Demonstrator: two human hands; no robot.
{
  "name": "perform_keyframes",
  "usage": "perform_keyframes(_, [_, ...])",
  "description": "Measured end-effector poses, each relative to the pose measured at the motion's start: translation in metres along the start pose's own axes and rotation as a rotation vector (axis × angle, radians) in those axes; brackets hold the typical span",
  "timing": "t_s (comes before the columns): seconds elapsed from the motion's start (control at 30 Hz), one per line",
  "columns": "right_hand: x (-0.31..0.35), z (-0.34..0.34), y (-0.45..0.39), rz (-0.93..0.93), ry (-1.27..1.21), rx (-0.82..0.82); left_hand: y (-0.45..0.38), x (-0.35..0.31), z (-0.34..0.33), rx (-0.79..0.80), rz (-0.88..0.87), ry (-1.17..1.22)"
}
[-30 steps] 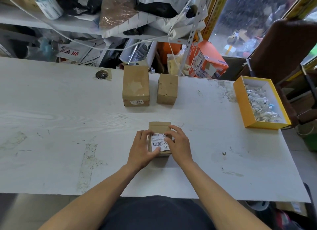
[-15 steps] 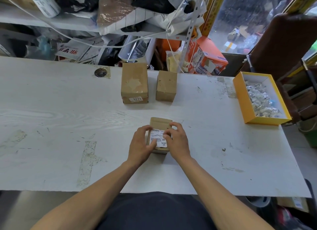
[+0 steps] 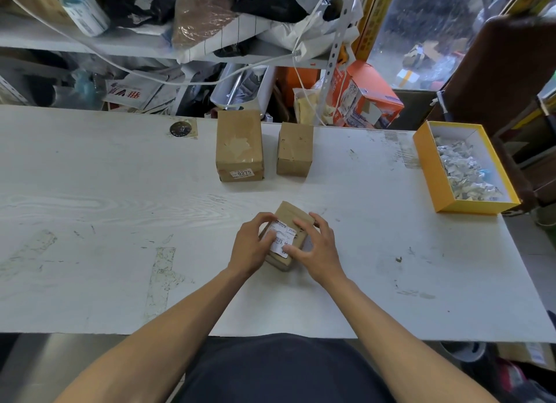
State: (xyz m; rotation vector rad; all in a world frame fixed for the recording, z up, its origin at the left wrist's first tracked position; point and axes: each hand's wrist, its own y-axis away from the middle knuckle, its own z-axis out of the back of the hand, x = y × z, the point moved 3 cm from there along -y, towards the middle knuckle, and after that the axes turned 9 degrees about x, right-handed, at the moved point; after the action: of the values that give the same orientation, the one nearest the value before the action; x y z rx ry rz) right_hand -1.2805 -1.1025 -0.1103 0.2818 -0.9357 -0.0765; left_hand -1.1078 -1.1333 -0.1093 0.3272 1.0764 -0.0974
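Note:
A small brown cardboard box (image 3: pixel 291 214) with a white barcode label (image 3: pixel 283 236) lies on the white table (image 3: pixel 120 192) in front of me, turned at an angle. My left hand (image 3: pixel 249 246) grips its left side, thumb on the label. My right hand (image 3: pixel 319 249) holds its right side, with the index finger on the top face and the thumb on the label's lower corner. Both hands hide much of the box.
Two taller brown boxes stand further back: one marked 0275 (image 3: pixel 239 145) and a smaller one (image 3: pixel 294 148). A yellow tray (image 3: pixel 427 167) of crumpled paper scraps sits at the right edge. Cluttered shelves (image 3: pixel 90 41) and a hanging cable line the far side.
The small box has turned clockwise under my hands, and the label now sits slanted. My right hand's fingers have spread wider.

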Motion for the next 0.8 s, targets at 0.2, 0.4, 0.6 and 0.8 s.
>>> perform_keyframes(0.2, [0.0021, -0.0103, 0.0062, -0.018, -0.03, -0.09, -0.0011, 0.0005, -0.0048, -0.028, 0.074, 0.119])
perform_keyframes(0.4, [0.0013, -0.0091, 0.0059, -0.023, -0.036, -0.084, -0.0025, 0.0019, 0.0001, -0.03, 0.085, 0.136])
perform_keyframes(0.6, [0.0006, -0.0088, 0.0051, -0.019, -0.033, -0.08, -0.0052, 0.0004, 0.0036, -0.024, 0.067, 0.107])
perform_keyframes(0.8, [-0.0016, -0.01, 0.0038, -0.016, -0.042, -0.091, -0.0032, -0.0016, 0.0005, -0.036, 0.033, 0.041])
